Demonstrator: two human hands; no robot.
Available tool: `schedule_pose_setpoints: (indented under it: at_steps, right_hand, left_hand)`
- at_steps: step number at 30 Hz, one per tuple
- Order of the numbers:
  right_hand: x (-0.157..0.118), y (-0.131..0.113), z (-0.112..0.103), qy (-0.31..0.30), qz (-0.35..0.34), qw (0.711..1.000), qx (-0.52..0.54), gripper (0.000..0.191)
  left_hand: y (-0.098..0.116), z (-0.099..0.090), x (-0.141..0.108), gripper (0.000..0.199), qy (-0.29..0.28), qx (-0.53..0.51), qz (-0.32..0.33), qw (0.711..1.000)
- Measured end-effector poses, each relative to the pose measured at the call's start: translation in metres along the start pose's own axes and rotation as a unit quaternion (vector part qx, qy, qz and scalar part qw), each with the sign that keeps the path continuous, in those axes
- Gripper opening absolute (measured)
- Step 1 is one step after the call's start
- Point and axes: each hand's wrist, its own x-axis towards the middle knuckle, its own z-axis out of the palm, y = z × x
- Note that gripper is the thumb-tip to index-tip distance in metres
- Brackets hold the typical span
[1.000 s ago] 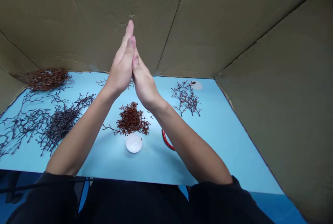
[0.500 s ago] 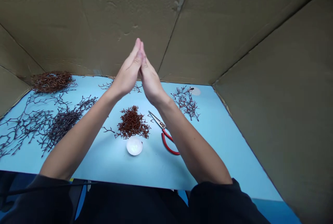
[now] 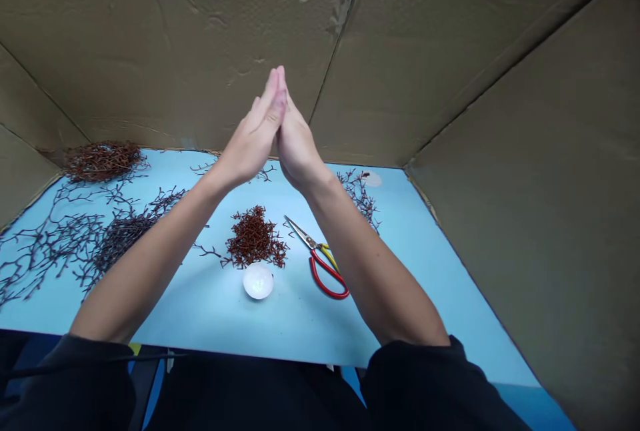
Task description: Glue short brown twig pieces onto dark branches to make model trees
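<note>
Palm to palm, my left hand [image 3: 253,141] and my right hand [image 3: 299,145] are raised above the far part of the table, fingers straight and pointing up. Nothing shows between them, though the space between the palms is mostly hidden. Below them on the table lies a heap of short reddish-brown twig pieces [image 3: 255,237]. Just in front of it stands a small white bowl [image 3: 259,281]. To the right, partly behind my right forearm, are scissors with red handles [image 3: 327,277] and a yellow-handled tool [image 3: 329,256].
Dark branching twigs [image 3: 123,237] spread over the left side of the light-blue table [image 3: 300,331]. A reddish-brown twig bundle [image 3: 105,161] sits at the back left. More twigs [image 3: 363,194] and a white disc [image 3: 371,179] lie at the back right. Cardboard walls [image 3: 540,151] enclose the table.
My joined hands have shifted slightly right and up, still pressed together. My right forearm has moved too, uncovering the yellow handle and more of the red ones while covering more of the right-hand twigs.
</note>
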Motion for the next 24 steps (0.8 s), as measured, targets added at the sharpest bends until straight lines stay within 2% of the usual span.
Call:
schedule_pose_setpoints:
  at_steps: [3,6,8,10,12,15,18,24]
  right_hand:
    - [-0.002,-0.001,0.001,-0.012,0.006,1.0,0.026,0.071]
    - [-0.008,0.004,0.006,-0.009,0.008,0.999,0.047,0.071]
    - [-0.013,0.011,0.012,0.004,0.028,0.998,0.064,0.072]
    - [-0.017,0.019,0.016,0.003,0.049,0.995,0.09,0.073]
    - [-0.02,0.024,0.016,-0.003,0.051,0.991,0.127,0.07]
    - [-0.021,0.019,0.003,0.001,0.047,0.977,0.206,0.053]
    - [-0.026,0.001,-0.014,0.014,0.049,0.958,0.283,0.048]
    - [-0.048,-0.028,-0.021,0.032,0.111,0.921,0.372,0.031]
  left_hand:
    - [0.0,-0.002,0.002,0.082,0.015,-0.018,0.008,1.0]
    - [-0.012,-0.003,0.003,0.079,0.018,-0.048,0.013,0.999]
    - [-0.023,0.0,0.003,0.081,0.003,-0.064,-0.019,0.998]
    - [-0.031,0.005,-0.001,0.078,0.016,-0.097,-0.06,0.993]
    - [-0.033,0.009,-0.008,0.073,0.032,-0.134,-0.069,0.988]
    - [-0.021,0.008,-0.021,0.064,0.056,-0.21,-0.033,0.975]
    - [0.0,-0.001,-0.034,0.06,0.064,-0.331,-0.035,0.941]
    - [0.043,-0.01,-0.051,0.07,0.081,-0.455,-0.01,0.887]
